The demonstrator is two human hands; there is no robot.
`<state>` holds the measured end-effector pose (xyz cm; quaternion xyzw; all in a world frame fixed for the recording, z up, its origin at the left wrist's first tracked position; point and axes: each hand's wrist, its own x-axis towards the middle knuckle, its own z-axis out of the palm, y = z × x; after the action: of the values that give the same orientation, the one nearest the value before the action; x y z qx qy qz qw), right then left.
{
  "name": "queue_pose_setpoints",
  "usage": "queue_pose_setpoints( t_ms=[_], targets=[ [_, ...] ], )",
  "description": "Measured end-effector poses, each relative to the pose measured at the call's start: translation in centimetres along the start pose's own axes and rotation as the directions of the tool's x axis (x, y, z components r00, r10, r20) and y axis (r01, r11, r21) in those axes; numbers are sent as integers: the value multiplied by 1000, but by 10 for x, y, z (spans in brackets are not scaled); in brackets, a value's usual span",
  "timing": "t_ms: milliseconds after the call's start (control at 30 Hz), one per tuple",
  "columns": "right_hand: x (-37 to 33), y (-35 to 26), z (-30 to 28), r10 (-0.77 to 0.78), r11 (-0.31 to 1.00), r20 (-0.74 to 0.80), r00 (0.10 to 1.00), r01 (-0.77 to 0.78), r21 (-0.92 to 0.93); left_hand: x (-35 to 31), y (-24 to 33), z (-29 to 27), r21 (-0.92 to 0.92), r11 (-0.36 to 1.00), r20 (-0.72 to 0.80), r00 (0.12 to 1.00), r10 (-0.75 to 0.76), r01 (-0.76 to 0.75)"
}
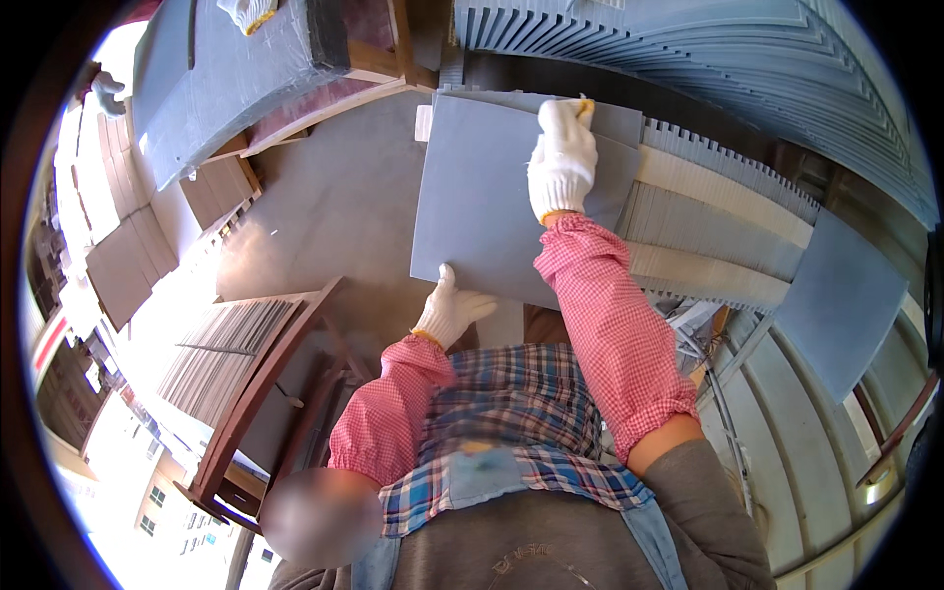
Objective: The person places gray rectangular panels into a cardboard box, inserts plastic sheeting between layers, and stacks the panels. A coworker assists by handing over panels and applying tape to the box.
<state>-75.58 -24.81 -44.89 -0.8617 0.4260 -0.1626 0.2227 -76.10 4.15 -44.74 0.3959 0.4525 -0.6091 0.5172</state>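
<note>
A flat grey sheet (482, 187) lies before me, turned slightly over another grey sheet (618, 123) that shows along its far and right sides. My right hand (562, 157), in a white knitted glove, reaches across the top sheet with curled fingers at its far edge. The fingertips are partly hidden. My left hand (452, 310), gloved the same way, is at the near edge. Its thumb overlaps the sheet, while the fingers lie along and below that edge. Pink checked sleeves cover both forearms.
Slotted grey and cream strips (718, 216) run rightward to another grey panel (841, 295). Grey ribbed pieces (708, 44) line the far right. A wrapped grey block (246, 79) sits on a wooden frame at far left, with a gloved hand above. A brown rack (251, 393) stands left.
</note>
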Motion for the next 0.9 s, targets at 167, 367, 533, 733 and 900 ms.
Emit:
queue_pose_setpoints(
  t_ms=[167,367,533,733,900],
  targets=[
    [-40,-87,68,-414,903,189,890,377,206,21,-4,-14,-67,993,16,995,98,-97],
    [-120,-64,58,-748,585,519,414,780,222,1,-1,6,-213,972,-38,995,90,-96],
    [19,-56,53,-498,862,357,790,496,104,34,-20,-62,327,887,345,915,210,-326],
    [-40,-83,63,-632,775,228,740,605,182,-6,-4,-5,-304,953,103,993,51,-18],
    [-161,-42,40,-612,791,517,599,457,407,31,-31,-60,-784,434,563,802,197,444]
  ],
)
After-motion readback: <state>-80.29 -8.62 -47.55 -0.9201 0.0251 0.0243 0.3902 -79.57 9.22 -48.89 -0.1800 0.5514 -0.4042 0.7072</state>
